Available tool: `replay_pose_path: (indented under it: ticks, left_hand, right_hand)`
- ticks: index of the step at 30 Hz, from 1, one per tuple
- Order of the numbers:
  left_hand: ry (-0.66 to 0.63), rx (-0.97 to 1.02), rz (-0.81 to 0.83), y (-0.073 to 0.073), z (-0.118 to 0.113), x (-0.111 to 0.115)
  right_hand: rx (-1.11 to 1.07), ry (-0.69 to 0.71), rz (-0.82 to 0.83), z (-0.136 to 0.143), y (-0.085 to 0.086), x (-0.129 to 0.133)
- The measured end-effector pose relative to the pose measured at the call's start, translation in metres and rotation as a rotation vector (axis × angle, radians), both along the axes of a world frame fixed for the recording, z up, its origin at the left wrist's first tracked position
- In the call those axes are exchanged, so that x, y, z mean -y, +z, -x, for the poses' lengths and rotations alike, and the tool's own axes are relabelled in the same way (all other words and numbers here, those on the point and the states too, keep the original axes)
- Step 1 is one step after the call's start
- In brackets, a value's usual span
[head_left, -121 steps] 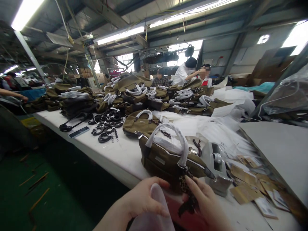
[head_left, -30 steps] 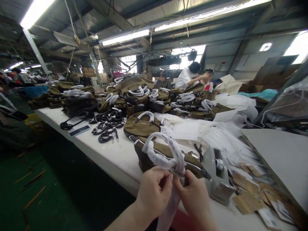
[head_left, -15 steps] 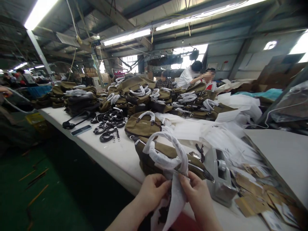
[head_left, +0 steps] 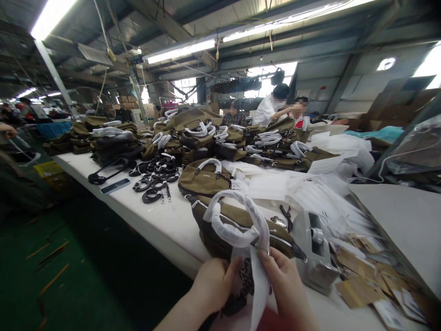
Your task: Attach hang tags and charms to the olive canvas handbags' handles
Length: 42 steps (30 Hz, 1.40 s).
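Note:
An olive handbag [head_left: 227, 212] with dark trim and an upper zip stands at the table's near edge. Its handles [head_left: 234, 232] are wrapped in white paper. At its near side, both my hands hold a sheet of white tissue paper [head_left: 260, 285]. My left hand [head_left: 215, 280] pinches the left edge, and my right hand [head_left: 284, 276] grips the right edge just below the handle's end. Between them, a dark braided charm [head_left: 245, 278] hangs against the paper. Its lower end is partly hidden by the sheet and my left hand.
A tape dispenser [head_left: 319, 257] stands right of the bag, beside brown tags [head_left: 361, 276]. Another olive bag [head_left: 205, 178] lies behind. Black straps [head_left: 155, 181] and a phone [head_left: 115, 185] are on the left. Piled bags [head_left: 206, 133] and people [head_left: 270, 110] are farther back.
My hands have drawn the tissue paper apart, so the dark charm between them now shows more. My left hand has moved slightly down and left. The bag stays almost where it was.

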<state>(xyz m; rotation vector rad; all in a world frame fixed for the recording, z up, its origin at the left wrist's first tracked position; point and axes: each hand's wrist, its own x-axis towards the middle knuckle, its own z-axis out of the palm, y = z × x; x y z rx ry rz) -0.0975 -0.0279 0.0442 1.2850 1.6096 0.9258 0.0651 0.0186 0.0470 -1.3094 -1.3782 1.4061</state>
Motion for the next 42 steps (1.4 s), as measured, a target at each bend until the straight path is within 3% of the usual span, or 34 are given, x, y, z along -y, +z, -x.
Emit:
replay_pose_path:
  ticks: [3, 7, 12, 18, 25, 31, 36, 38, 42]
  left_hand:
    - [-0.053, 0.564, 0.084, -0.008, -0.005, -0.005]
    - [0.035, 0.815, 0.004, -0.001, -0.017, -0.006]
    - [-0.053, 0.606, -0.151, 0.015, -0.02, 0.0]
    - [-0.13, 0.396, -0.182, 0.024, -0.016, 0.002]
    - [-0.158, 0.293, -0.193, 0.028, -0.011, -0.002]
    - [-0.127, -0.133, -0.349, 0.039, -0.016, 0.002]
    - [-0.195, -0.523, -0.268, 0.052, -0.024, 0.006]
    - [-0.209, -0.584, -0.249, 0.054, -0.026, 0.006]
    - [-0.167, -0.513, -0.243, 0.051, -0.026, 0.007]
  right_hand:
    - [0.048, 0.002, -0.026, 0.001, 0.005, 0.001]
    - [0.26, -0.011, -0.202, 0.002, 0.012, 0.005]
    - [0.493, -0.005, -0.331, 0.002, 0.02, 0.008]
    - [0.48, -0.09, -0.355, 0.002, 0.015, 0.005]
    - [0.316, 0.14, -0.304, -0.006, 0.016, 0.003]
    - [0.477, -0.094, -0.399, 0.007, 0.012, 0.009]
    - [0.441, -0.178, -0.408, 0.015, 0.002, 0.013]
    - [0.414, -0.173, -0.392, 0.014, 0.001, 0.013]
    - [0.384, -0.193, -0.398, 0.013, -0.001, 0.014]
